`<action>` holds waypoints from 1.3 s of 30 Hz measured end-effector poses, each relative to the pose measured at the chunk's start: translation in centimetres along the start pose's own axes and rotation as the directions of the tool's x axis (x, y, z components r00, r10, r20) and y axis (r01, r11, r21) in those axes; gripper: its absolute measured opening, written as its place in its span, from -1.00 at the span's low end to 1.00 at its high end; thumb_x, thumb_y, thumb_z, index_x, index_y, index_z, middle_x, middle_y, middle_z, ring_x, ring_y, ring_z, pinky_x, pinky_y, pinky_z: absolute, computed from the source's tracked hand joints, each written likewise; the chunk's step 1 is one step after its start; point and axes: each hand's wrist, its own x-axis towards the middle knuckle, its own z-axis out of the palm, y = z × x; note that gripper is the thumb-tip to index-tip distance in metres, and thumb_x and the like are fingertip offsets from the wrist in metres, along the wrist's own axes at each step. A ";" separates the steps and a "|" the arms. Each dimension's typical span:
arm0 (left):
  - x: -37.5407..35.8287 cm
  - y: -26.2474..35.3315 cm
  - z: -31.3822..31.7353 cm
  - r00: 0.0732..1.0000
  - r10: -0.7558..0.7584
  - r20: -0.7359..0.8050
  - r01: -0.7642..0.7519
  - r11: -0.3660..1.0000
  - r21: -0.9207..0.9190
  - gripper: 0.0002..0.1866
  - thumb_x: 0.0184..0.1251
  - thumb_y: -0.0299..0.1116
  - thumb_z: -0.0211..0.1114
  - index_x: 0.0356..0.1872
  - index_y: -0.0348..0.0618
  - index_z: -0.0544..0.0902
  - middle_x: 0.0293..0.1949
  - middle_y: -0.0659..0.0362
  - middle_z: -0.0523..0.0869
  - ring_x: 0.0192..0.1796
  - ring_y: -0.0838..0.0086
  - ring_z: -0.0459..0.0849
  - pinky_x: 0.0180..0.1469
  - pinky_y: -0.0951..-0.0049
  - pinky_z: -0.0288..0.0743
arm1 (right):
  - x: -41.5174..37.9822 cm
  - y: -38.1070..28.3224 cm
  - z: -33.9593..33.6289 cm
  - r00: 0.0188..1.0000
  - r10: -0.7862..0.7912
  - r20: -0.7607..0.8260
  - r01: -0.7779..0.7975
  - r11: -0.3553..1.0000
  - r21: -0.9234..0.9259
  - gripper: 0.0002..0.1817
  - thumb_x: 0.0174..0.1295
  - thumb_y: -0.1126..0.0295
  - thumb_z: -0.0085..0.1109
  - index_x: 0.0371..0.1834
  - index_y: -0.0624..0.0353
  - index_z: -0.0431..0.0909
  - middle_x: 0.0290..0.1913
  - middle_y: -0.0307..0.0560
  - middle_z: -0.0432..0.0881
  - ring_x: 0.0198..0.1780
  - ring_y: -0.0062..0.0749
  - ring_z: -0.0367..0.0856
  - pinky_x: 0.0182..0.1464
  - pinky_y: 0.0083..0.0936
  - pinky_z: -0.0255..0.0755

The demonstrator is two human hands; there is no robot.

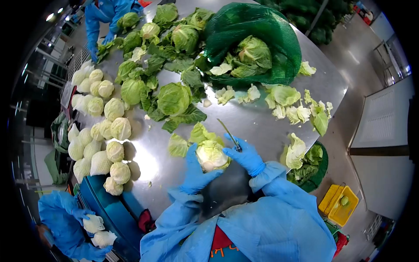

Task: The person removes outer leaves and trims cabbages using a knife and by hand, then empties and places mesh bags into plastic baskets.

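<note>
Blue gloves cover both of my hands. A pale cabbage (210, 153) rests in my left hand (195, 171), whose thumb and fingers curve around its left and lower sides. The cut stem end faces me, and loose outer leaves (198, 133) spread from its far side. In my right hand (248, 156) is a knife (228, 133), gripped by the handle, blade pointing up and away to the left. The fingertips of that hand touch or nearly touch the cabbage's right side. Untrimmed green cabbages (174, 99) lie just beyond.
Trimmed cabbages (114, 109), several in white foam nets, line the steel table's (257, 126) left side. A green mesh sack (283, 52) holds cabbage at the back. Scrap leaves (296, 150) lie right, above a leaf-filled basket (322, 168). Co-workers' sleeves (56, 218) show at left.
</note>
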 end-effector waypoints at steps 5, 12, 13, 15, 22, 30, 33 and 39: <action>1.1 -1.5 -0.4 0.995 0.090 0.046 -0.097 0.975 0.198 0.27 -0.27 -0.08 0.72 0.44 -0.29 0.04 0.38 -0.09 0.17 0.42 0.10 0.21 0.47 0.18 0.11 | 3.9 -2.0 0.8 0.974 -0.130 0.186 0.150 0.984 -0.097 -0.35 0.14 -0.07 0.37 0.19 0.12 0.59 -0.24 -0.05 0.71 -0.31 -0.45 0.60 -0.19 -0.43 0.50; -0.4 -0.9 -1.7 0.974 0.177 0.139 -0.219 0.888 0.404 0.33 -0.32 -0.08 0.74 0.47 -0.26 0.01 0.41 -0.05 0.18 0.47 0.14 0.20 0.50 0.20 0.07 | 5.5 -1.8 0.4 0.993 -0.052 0.103 0.068 0.985 -0.158 -0.54 0.16 -0.02 0.35 -0.13 0.18 0.71 -0.34 -0.01 0.71 -0.33 -0.37 0.64 -0.18 -0.44 0.52; -0.7 -1.4 -1.8 0.979 0.164 0.122 -0.197 0.920 0.340 0.35 -0.33 -0.08 0.75 0.47 -0.27 -0.01 0.41 -0.06 0.18 0.47 0.13 0.19 0.50 0.18 0.07 | 5.1 -1.6 0.3 0.994 -0.044 0.103 0.056 0.992 -0.116 -0.53 0.16 -0.01 0.36 -0.10 0.17 0.70 -0.31 -0.02 0.70 -0.30 -0.40 0.63 -0.15 -0.46 0.52; -1.5 -2.4 -1.7 0.988 0.125 0.092 -0.142 0.968 0.207 0.38 -0.35 -0.08 0.75 0.48 -0.29 -0.03 0.42 -0.07 0.19 0.48 0.12 0.19 0.51 0.16 0.06 | 3.8 -2.2 0.7 0.989 -0.103 0.110 0.120 0.980 -0.159 -0.50 0.15 -0.05 0.35 -0.07 0.16 0.69 -0.24 0.00 0.69 -0.21 -0.34 0.63 -0.09 -0.42 0.51; -0.7 1.6 -0.2 0.935 0.281 0.215 -0.353 0.733 0.581 0.28 -0.26 -0.03 0.70 0.46 -0.38 0.07 0.38 -0.20 0.25 0.46 -0.06 0.22 0.49 0.09 0.10 | 3.6 -3.6 0.1 0.930 -0.157 0.333 0.260 0.920 -0.294 -0.49 0.17 -0.10 0.26 -0.12 0.14 0.66 -0.15 0.14 0.68 -0.10 0.01 0.65 -0.04 -0.22 0.51; 0.0 2.8 2.8 0.970 0.242 0.013 -0.201 0.771 0.605 0.00 -0.13 0.00 0.62 0.32 -0.27 0.32 0.26 -0.16 0.40 0.30 -0.04 0.40 0.38 0.06 0.24 | 4.7 0.5 -0.7 0.991 -0.095 -0.090 0.071 0.969 -0.236 -0.68 0.20 0.07 0.18 -0.30 0.11 0.64 -0.30 0.09 0.69 -0.24 0.10 0.65 -0.18 -0.18 0.51; -0.7 2.2 -0.2 0.992 0.130 0.005 -0.121 0.909 0.399 -0.02 -0.11 -0.04 0.62 0.31 -0.26 0.30 0.23 -0.05 0.42 0.29 0.08 0.43 0.36 0.13 0.29 | 3.9 4.1 -4.4 0.956 -0.118 -0.268 -0.031 0.871 -0.491 -0.68 0.19 0.05 0.18 -0.29 0.08 0.63 -0.32 0.08 0.68 -0.25 0.11 0.64 -0.17 -0.17 0.51; -2.4 -1.6 -6.6 0.972 -0.233 0.026 0.233 0.944 -0.236 -0.04 -0.12 -0.19 0.66 0.29 -0.25 0.25 0.19 0.03 0.41 0.26 0.25 0.43 0.34 0.23 0.34 | -0.7 5.4 -8.5 0.804 -0.331 -0.494 -0.032 0.805 -0.592 -0.55 0.20 0.04 0.30 0.08 0.02 0.60 -0.19 0.01 0.66 -0.23 -0.06 0.66 -0.18 -0.22 0.53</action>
